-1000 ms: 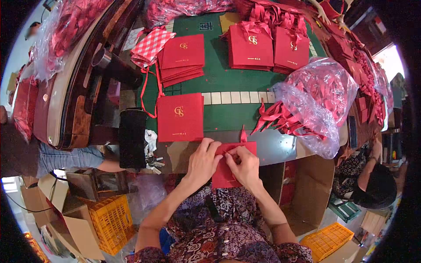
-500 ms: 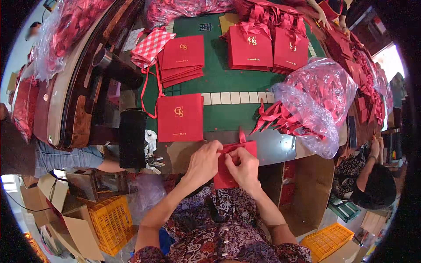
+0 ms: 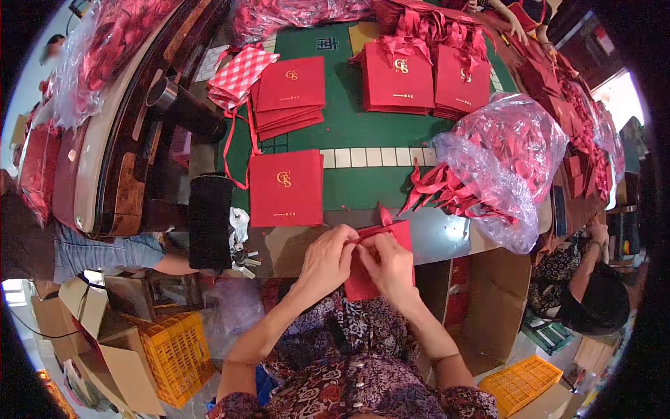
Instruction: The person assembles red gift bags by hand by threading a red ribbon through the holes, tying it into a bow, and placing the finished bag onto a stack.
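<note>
A small red paper bag [image 3: 361, 278] hangs at the table's near edge, between my two hands. My left hand [image 3: 329, 257] pinches the red ribbon [image 3: 384, 215] at the bag's top. Close beside it, the closed fingers of my right hand [image 3: 389, 264] also grip the ribbon. A ribbon end sticks up past the fingers. Up and to the left lies a flat red bag with gold print [image 3: 286, 188]. Behind that one is a stack of red bags [image 3: 290, 85] next to a red checked cloth [image 3: 241, 75].
Two stacks of ribboned bags [image 3: 398, 85] stand at the back. A plastic bag of red ribbons [image 3: 513, 143] lies on the right. A dark cup [image 3: 183, 108] is at the left, with a black pouch [image 3: 210, 222] nearer. Another person's hand [image 3: 517, 33] shows at the back right.
The small bag has shifted slightly right and tilted. My fingers have moved a little at the ribbon, and my right hand has turned slightly.
</note>
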Demonstrator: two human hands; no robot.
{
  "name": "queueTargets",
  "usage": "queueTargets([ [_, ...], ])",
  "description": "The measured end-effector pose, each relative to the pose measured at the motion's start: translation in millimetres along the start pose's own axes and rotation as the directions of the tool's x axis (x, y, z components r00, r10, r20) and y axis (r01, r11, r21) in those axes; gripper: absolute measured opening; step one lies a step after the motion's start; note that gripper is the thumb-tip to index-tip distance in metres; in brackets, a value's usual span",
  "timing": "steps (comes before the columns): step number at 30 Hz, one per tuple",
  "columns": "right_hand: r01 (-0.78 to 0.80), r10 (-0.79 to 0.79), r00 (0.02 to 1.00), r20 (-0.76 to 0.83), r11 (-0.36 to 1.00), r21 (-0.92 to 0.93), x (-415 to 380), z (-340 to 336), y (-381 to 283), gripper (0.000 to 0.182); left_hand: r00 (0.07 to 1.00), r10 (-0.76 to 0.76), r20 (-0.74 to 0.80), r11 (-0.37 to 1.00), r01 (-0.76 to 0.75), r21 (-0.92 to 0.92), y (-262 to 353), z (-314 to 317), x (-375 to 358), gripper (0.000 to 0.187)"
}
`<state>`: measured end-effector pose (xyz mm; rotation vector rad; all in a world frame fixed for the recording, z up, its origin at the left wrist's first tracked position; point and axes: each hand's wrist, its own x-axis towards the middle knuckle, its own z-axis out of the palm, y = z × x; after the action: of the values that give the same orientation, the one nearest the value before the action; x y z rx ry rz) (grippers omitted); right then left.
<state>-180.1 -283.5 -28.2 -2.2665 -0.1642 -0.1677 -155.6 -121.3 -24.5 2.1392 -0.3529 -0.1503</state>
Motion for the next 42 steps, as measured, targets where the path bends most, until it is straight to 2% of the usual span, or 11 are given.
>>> queueTargets([
  [3,-0.043,0.032,0.996,0.085,0.990,0.131,5.1,-15.7,-3.8,0.018,0.999,-0.029,-0.024,0.999,0.029,-0.023,5.5,-2.7,3.3,0.018],
  [7,-0.065,0.058,0.997,0.045,0.985,0.163,16.2,-39.1,-16.1,0.016,0.997,-0.070,-0.043,0.997,0.071,0.028,7.9,-3.0,5.6,0.026],
  [15,0.135,-0.137,0.985,0.105,0.991,0.025,40.6,-39.9,2.4,0.011,0.988,0.030,-0.149,0.999,-0.024,0.042,6.5,8.0,-2.7,0.017],
  [17,0.116,-0.106,0.969,0.224,0.993,-0.032,43.5,-41.7,4.0,0.012,0.987,0.060,-0.150,0.998,-0.055,0.037,6.1,7.2,-3.6,0.016],
  [19,0.077,-0.073,0.959,0.273,0.997,-0.005,46.4,-44.7,11.9,0.012,0.985,0.091,-0.149,0.996,-0.088,0.030,3.9,7.8,-3.4,0.015],
  [22,0.036,-0.106,0.849,0.518,0.989,0.144,57.8,-51.2,20.6,0.017,0.956,0.281,-0.089,0.959,-0.276,0.065,0.4,7.6,-1.8,0.012],
  [30,-0.148,-0.104,0.806,0.583,0.918,0.369,58.5,-31.3,46.5,0.014,0.923,0.375,-0.091,0.924,-0.364,0.112,-4.1,6.5,0.3,0.012],
  [32,-0.364,0.049,0.778,0.626,0.848,0.386,56.2,-22.7,49.7,0.012,0.933,0.343,-0.110,0.937,-0.332,0.113,-3.1,6.0,0.8,0.012],
  [36,-0.386,0.151,0.869,0.471,0.802,0.456,50.8,-2.6,44.9,0.020,0.946,0.287,-0.152,0.953,-0.266,0.146,3.0,2.4,3.4,0.011],
  [39,-0.402,0.285,0.897,0.338,0.842,0.359,61.2,-4.0,39.6,0.016,0.975,0.174,-0.138,0.983,-0.163,0.085,4.6,8.1,-2.1,0.010],
  [42,-0.275,0.210,0.952,0.221,0.905,0.325,63.7,-8.5,37.9,0.016,0.990,0.019,-0.137,0.999,-0.014,0.035,4.1,6.1,2.5,0.012],
])
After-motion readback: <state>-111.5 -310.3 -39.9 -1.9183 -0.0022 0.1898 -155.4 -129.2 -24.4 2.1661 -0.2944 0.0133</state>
